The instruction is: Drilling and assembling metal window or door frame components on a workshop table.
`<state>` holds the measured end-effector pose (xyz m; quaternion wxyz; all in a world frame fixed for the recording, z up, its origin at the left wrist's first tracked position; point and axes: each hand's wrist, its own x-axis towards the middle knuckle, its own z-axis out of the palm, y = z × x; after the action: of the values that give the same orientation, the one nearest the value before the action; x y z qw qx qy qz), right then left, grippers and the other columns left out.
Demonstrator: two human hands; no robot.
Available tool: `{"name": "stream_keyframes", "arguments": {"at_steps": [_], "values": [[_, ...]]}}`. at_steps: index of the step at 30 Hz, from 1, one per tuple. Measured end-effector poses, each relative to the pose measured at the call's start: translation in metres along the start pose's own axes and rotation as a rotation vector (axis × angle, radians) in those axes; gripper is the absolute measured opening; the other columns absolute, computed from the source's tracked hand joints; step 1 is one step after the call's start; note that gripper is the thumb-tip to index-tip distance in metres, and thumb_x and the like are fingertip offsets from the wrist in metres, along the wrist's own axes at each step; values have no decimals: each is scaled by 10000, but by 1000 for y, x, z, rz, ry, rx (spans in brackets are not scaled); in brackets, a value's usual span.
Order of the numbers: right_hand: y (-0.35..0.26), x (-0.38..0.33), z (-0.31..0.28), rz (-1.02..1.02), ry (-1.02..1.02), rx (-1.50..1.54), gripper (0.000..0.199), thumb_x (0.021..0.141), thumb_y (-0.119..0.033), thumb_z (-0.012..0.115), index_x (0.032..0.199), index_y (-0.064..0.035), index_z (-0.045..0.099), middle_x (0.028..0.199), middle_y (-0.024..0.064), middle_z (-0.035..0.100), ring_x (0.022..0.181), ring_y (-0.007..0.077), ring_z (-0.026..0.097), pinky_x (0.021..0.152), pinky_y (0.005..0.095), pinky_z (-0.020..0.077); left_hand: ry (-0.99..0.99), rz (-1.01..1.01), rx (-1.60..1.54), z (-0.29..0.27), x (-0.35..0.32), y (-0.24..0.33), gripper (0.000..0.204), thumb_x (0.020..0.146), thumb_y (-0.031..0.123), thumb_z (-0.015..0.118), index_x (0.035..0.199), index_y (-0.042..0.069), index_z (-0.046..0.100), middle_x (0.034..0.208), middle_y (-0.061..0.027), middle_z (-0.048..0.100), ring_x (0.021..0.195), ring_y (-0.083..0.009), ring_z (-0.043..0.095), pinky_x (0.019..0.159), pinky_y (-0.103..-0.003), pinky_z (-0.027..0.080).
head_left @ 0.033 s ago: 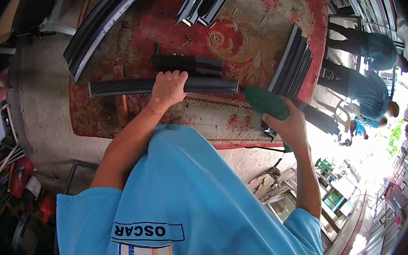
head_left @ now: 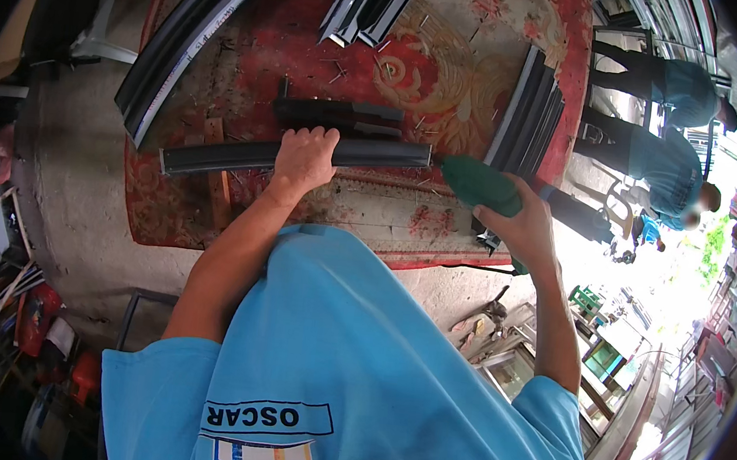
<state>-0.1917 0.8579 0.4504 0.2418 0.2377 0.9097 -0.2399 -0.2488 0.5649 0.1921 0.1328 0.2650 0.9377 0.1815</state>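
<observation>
My left hand (head_left: 305,159) presses down on and grips a long dark metal profile bar (head_left: 217,155) that lies across a red patterned cloth-covered table (head_left: 453,62). Clasped in my right hand (head_left: 522,230) is a green power drill (head_left: 476,182), whose nose sits at the bar's right end. A shorter dark profile piece (head_left: 343,116) lies just beyond the bar. My blue shirt hides the table's near edge.
More dark profiles lie on the table: a long curved one (head_left: 193,31) at the left, a pair (head_left: 371,2) at the top, a stack (head_left: 532,113) at the right. Loose screws (head_left: 339,70) are scattered about. Two people in blue (head_left: 668,160) stand at the right. Clutter (head_left: 20,305) fills the floor at the left.
</observation>
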Motion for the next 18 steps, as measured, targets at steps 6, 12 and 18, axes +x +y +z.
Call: {"name": "stream_keyframes", "arguments": {"at_steps": [6, 12, 18], "values": [[5, 6, 0, -33, 4, -20, 713, 738, -307, 885, 1320, 32, 651, 1066, 180, 771, 993, 243, 757, 904, 372, 571, 7, -3, -3, -2, -1, 0, 414, 704, 270, 882, 1012, 128, 644, 905, -72, 684, 889, -300, 710, 775, -471, 530], [14, 9, 3, -95, 39, -77, 671, 734, -352, 847, 1290, -15, 678, 990, 184, 782, 942, 287, 788, 857, 395, 595, -24, 20, -33, -3, 3, -3, 465, 719, 305, 879, 1066, 124, 628, 944, -86, 695, 893, -317, 711, 771, -482, 535], [6, 29, -11, -108, 3, -180, 643, 728, -390, 836, 1254, -49, 691, 944, 192, 772, 905, 359, 772, 832, 428, 593, 1, 43, 6, 4, -1, -6, 477, 715, 302, 888, 1052, 105, 614, 931, -87, 678, 877, -321, 702, 758, -489, 533]]}}
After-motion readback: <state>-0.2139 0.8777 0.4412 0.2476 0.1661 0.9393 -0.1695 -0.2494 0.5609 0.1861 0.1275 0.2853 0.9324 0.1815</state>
